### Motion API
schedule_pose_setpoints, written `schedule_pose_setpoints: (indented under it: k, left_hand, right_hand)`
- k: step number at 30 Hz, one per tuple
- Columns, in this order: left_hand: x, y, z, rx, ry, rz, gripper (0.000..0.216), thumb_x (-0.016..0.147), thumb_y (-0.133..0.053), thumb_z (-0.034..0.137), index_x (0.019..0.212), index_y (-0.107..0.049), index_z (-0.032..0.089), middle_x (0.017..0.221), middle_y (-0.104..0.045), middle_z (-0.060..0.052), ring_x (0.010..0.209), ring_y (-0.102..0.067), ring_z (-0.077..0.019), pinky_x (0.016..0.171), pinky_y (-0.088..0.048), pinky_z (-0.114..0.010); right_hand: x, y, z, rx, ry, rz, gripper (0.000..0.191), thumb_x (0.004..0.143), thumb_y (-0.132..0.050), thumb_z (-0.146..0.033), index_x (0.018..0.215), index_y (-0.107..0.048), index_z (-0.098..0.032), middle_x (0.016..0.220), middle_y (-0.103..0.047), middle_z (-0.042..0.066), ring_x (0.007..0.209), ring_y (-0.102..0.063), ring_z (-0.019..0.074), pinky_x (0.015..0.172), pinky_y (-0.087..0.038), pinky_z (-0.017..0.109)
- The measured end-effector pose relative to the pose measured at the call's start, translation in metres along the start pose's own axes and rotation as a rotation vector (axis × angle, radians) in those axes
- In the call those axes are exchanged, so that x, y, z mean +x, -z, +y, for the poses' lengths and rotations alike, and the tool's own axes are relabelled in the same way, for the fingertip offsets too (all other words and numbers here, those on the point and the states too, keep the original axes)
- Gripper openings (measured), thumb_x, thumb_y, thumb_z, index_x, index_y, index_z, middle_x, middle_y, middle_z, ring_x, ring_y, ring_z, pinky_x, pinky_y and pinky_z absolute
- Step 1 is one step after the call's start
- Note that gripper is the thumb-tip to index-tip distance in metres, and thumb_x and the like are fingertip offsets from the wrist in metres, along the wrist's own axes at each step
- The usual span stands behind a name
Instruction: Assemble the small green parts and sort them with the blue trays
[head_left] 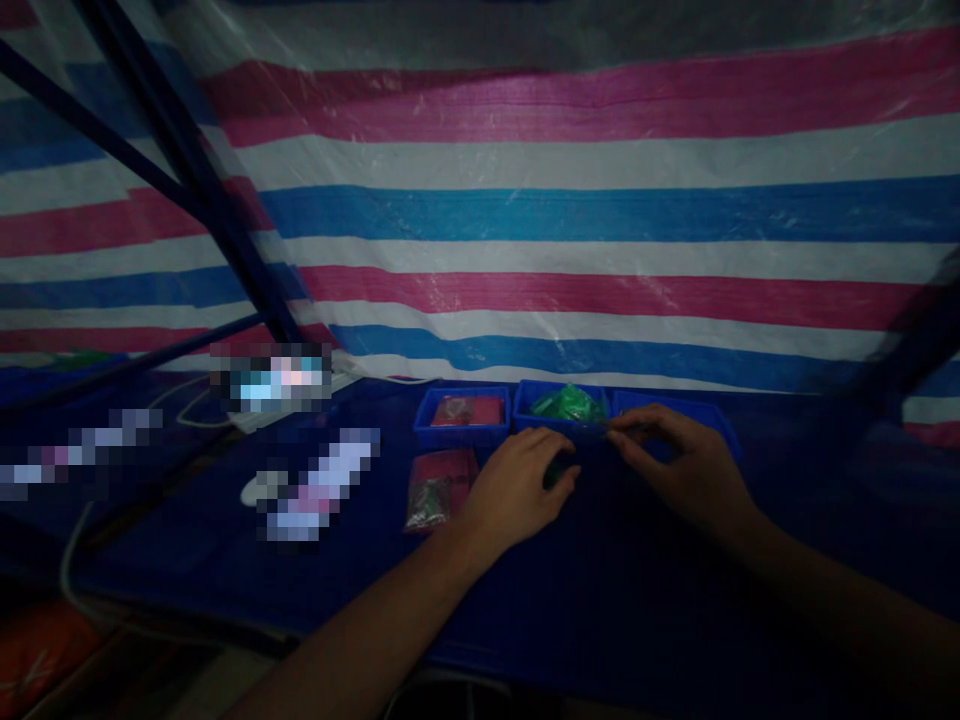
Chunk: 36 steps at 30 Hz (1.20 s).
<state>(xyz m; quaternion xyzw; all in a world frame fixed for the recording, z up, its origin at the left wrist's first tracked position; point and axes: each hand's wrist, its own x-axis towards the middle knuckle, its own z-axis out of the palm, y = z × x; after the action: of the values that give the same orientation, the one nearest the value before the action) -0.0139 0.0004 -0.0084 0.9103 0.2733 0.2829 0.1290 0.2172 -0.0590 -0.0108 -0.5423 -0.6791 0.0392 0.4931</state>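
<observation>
Showing left hand (517, 490), right hand (686, 465), three bins (459, 436)

Bins (459, 437) block ahead; nearer tabletop (600, 585) lies open.

two bare hands, left hand (517, 490) and right hand (686, 465), left forearm (360, 640) bare as far up as you can see, right forearm (840, 590) same deal but deeper in shadow, nails and finer detail too dark to tell
</observation>
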Motion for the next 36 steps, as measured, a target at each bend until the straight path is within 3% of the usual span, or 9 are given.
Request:
schedule_pose_setpoints:
  k: [4,6,11,17,23,28,32,36]
  left_hand:
    - [-0.004,-0.008,-0.008,0.068,-0.028,-0.051,0.036,0.097,-0.066,0.034,0.130,-0.067,0.019,0.132,-0.069,-0.010,0.122,-0.063,-0.0281,0.109,-0.050,-0.044]
    - [-0.005,-0.011,-0.012,0.082,-0.045,-0.078,0.038,0.098,-0.065,0.034,0.133,-0.067,0.020,0.134,-0.069,-0.009,0.123,-0.062,-0.0280,0.110,-0.050,-0.045]
    - [-0.005,-0.011,-0.016,0.083,-0.067,-0.121,0.033,0.101,-0.058,0.028,0.132,-0.069,0.023,0.126,-0.072,-0.007,0.119,-0.064,-0.0252,0.107,-0.052,-0.042]
    - [-0.004,-0.005,-0.012,0.053,-0.037,-0.074,0.029,0.100,-0.059,0.024,0.126,-0.070,0.021,0.123,-0.070,-0.008,0.114,-0.067,-0.0230,0.103,-0.056,-0.038]
    - [-0.004,-0.001,-0.005,-0.028,-0.040,0.000,0.032,0.102,-0.056,0.021,0.133,-0.063,0.022,0.121,-0.068,-0.007,0.106,-0.069,-0.0203,0.097,-0.058,-0.036]
    - [-0.001,0.001,-0.002,-0.148,-0.033,0.131,0.031,0.102,-0.057,0.019,0.133,-0.063,0.023,0.111,-0.070,-0.006,0.101,-0.069,-0.0186,0.097,-0.058,-0.037]
    - [0.001,0.000,0.000,-0.332,-0.004,0.204,0.030,0.099,-0.065,0.023,0.129,-0.066,0.023,0.107,-0.074,-0.005,0.097,-0.073,-0.0176,0.094,-0.062,-0.036]
    - [0.002,-0.001,0.004,-0.511,0.038,0.197,0.030,0.097,-0.069,0.028,0.126,-0.067,0.022,0.108,-0.075,-0.006,0.097,-0.075,-0.0177,0.088,-0.065,-0.033]
  right_hand:
    - [0.014,0.014,0.008,-0.286,0.260,0.072,0.014,0.097,-0.064,-0.025,0.107,-0.073,-0.024,0.100,-0.075,0.007,0.095,-0.068,0.0268,0.088,-0.054,0.044]
    - [0.020,0.020,0.015,-0.429,0.320,0.044,0.019,0.097,-0.060,-0.022,0.110,-0.075,-0.022,0.101,-0.074,0.009,0.098,-0.066,0.0288,0.094,-0.051,0.047]
    - [0.024,0.025,0.029,-0.714,0.253,-0.074,0.023,0.097,-0.058,-0.026,0.103,-0.079,-0.020,0.098,-0.073,0.012,0.095,-0.061,0.0318,0.090,-0.049,0.048]
    - [0.021,0.019,0.037,-0.774,0.184,-0.176,0.032,0.102,-0.054,-0.040,0.092,-0.078,-0.021,0.091,-0.074,0.012,0.091,-0.064,0.0307,0.085,-0.048,0.047]
    - [0.018,0.016,0.024,-0.653,0.256,-0.148,0.024,0.101,-0.057,-0.039,0.100,-0.074,-0.021,0.100,-0.076,0.011,0.099,-0.064,0.0320,0.090,-0.046,0.050]
    - [-0.001,0.000,0.000,-0.293,0.284,-0.246,0.021,0.101,-0.060,-0.035,0.113,-0.070,-0.022,0.105,-0.076,0.010,0.100,-0.067,0.0282,0.091,-0.050,0.046]
    - [-0.016,-0.013,-0.012,0.041,0.057,-0.348,0.035,0.094,-0.071,-0.037,0.128,-0.065,-0.029,0.119,-0.075,0.006,0.105,-0.071,0.0255,0.092,-0.056,0.043]
    - [-0.017,-0.018,-0.015,0.308,-0.184,-0.398,0.041,0.090,-0.076,-0.042,0.128,-0.063,-0.029,0.111,-0.079,0.004,0.102,-0.075,0.0259,0.096,-0.057,0.046]
